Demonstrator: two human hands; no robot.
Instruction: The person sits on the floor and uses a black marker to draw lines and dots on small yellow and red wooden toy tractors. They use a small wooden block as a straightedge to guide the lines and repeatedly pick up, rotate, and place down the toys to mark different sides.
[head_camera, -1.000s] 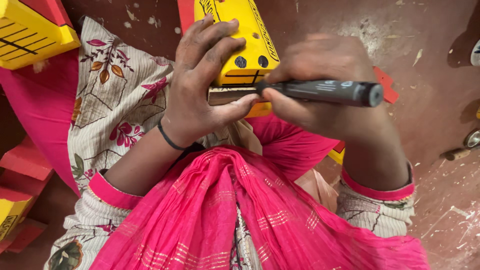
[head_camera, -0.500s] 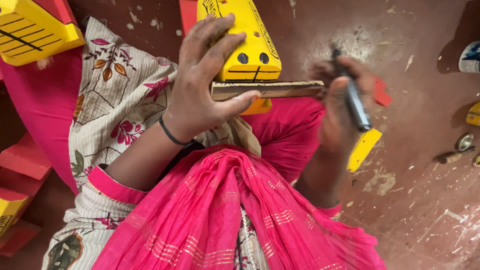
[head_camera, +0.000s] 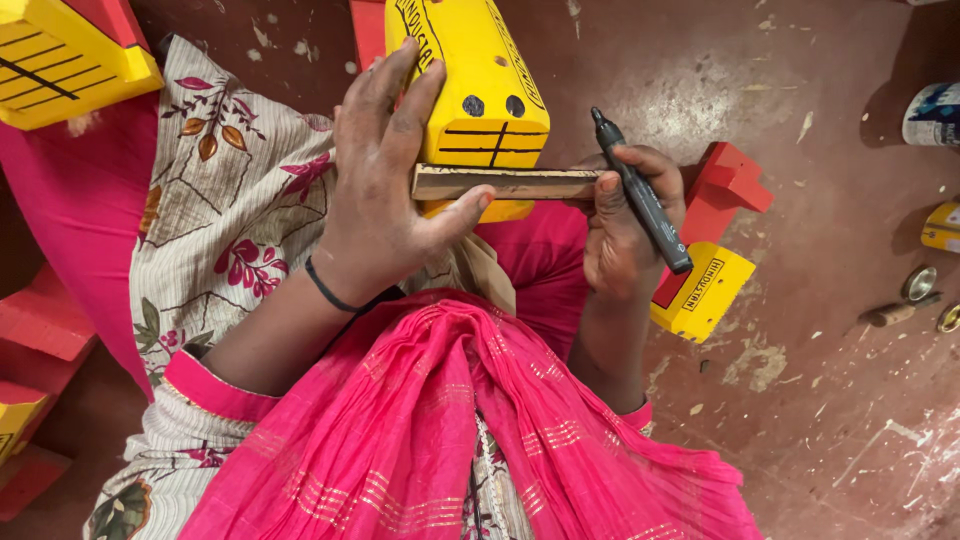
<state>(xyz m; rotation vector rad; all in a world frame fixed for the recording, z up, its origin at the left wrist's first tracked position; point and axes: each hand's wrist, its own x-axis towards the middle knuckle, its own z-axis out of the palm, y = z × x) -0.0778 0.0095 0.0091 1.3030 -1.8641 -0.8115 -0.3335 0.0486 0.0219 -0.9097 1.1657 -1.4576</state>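
On the dark red-brown floor (head_camera: 800, 60), which is scuffed and dotted with pale paint flecks and white scratches, a person sits with a yellow wooden toy (head_camera: 478, 80) resting over the lap. The toy is a long yellow block with two black dots and thin black lines on the end that faces the person. The left hand (head_camera: 385, 190) lies flat on the toy's left side with its fingers spread wide, and its thumb presses a flat wooden strip (head_camera: 520, 183) against the toy's near end. The strip lies level, just under the black lines. The right hand (head_camera: 625, 225) holds the other end of the strip with its fingertips, and it is also closed around a black marker (head_camera: 640, 195). The marker tilts with its tip pointing up and away, not touching the toy. A bright pink scarf (head_camera: 450, 420) hangs down the middle, over a pale dress with red flowers (head_camera: 235, 230). Just right of the right hand, a red and yellow wooden piece (head_camera: 705, 260) lies on the floor. Another yellow toy with black lines (head_camera: 60, 60) sits at the top left corner. Red wooden blocks (head_camera: 45, 330) lie by the left edge. Far right, a blue and white can (head_camera: 930, 112) and some small round metal bits (head_camera: 918, 285) rest on the floor.
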